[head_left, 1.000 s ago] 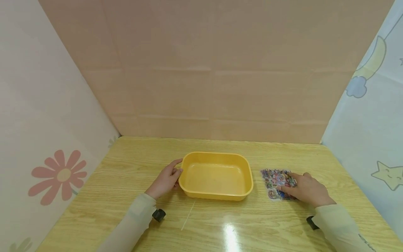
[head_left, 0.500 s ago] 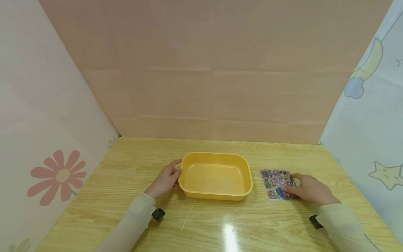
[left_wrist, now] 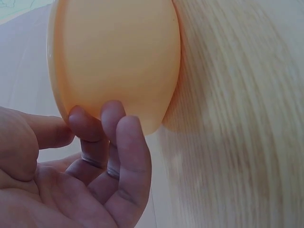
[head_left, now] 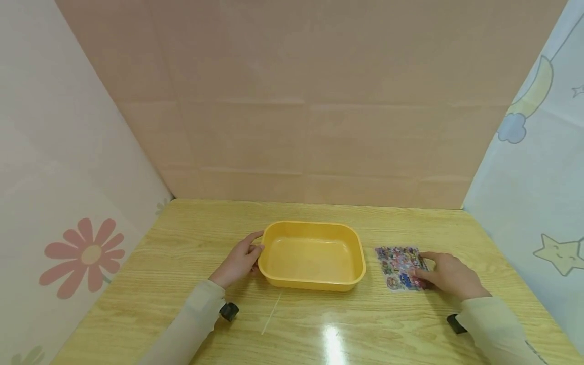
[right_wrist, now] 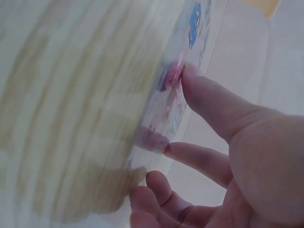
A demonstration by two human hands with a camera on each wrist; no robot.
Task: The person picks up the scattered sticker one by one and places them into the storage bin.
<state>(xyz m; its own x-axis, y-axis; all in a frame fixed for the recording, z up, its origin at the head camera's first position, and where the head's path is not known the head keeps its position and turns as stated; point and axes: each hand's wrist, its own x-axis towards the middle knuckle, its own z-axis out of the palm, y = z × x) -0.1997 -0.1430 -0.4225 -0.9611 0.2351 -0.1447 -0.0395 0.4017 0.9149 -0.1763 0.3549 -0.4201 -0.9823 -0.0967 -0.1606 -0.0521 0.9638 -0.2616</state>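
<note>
A yellow plastic basin [head_left: 312, 258] sits in the middle of the table in the head view. At its left end, my left hand [head_left: 238, 260] holds the wall, with the thumb at the rim; in the left wrist view, curled fingertips [left_wrist: 128, 130] lie against the outside. To the basin's right is a thin, clear-edged sheet of colourful stickers [head_left: 399, 266], flat on the table. My right hand [head_left: 451, 275] touches the sheet's right side. Its thumb [right_wrist: 209, 97] and index finger rest on the sheet, apart from each other, while the other fingers bend at its edge.
The wooden table [head_left: 219, 223] meets a tan backdrop [head_left: 301, 111] at the back. Patterned panels stand at the left and right sides. A thin pale line [head_left: 271, 312] runs on the tabletop in front of the basin. Dark wrist devices are on both sleeves.
My right hand has drawn back slightly to the right, uncovering more of the sticker sheet. The left hand stays on the basin, which looks unmoved.
</note>
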